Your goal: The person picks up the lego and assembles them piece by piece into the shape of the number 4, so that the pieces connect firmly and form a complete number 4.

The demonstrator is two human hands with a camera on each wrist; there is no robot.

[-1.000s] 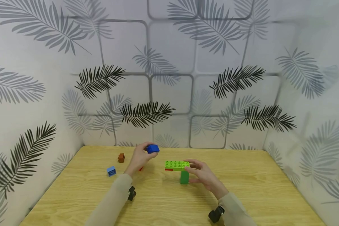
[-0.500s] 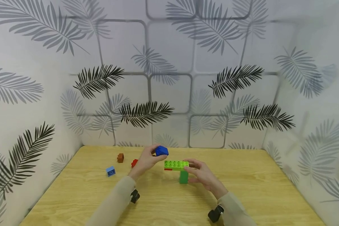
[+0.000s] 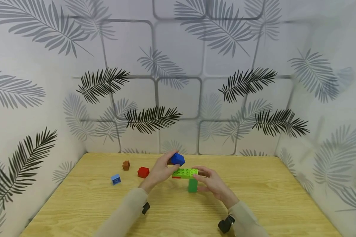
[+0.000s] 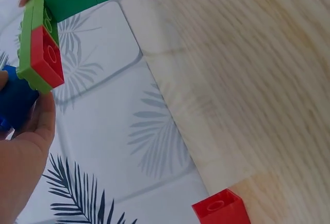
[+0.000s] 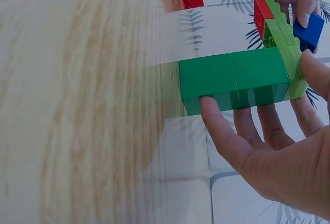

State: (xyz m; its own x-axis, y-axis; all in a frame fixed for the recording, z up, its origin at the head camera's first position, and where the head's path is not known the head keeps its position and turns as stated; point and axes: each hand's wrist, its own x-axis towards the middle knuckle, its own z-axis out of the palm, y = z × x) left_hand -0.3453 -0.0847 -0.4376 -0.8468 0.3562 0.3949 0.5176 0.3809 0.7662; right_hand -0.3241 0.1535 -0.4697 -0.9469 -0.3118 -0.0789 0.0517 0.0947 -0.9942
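Observation:
My left hand [image 3: 161, 171] pinches a dark blue toy brick [image 3: 178, 159] close over the left end of a light green studded beam [image 3: 184, 173]. The beam lies across the top of a stack of two dark green bricks [image 5: 232, 79], jutting out to the left. Under its outer end sits a red brick [image 4: 46, 56]. My right hand [image 3: 216, 186] holds this build at its right side, fingers along the dark green stack and thumb at the beam. In the left wrist view the blue brick [image 4: 16, 97] is right at the beam's studs.
On the wooden table [image 3: 86, 204], left of my left arm, lie a loose red brick [image 3: 143, 172], a brown brick [image 3: 126, 165] and a light blue brick [image 3: 116, 179]. Leaf-patterned walls [image 3: 178, 138] border the table at the back and sides.
My left hand has carried the blue brick rightward to the beam's left end, uncovering the loose red brick on the table. My right hand and the green build have stayed in place.

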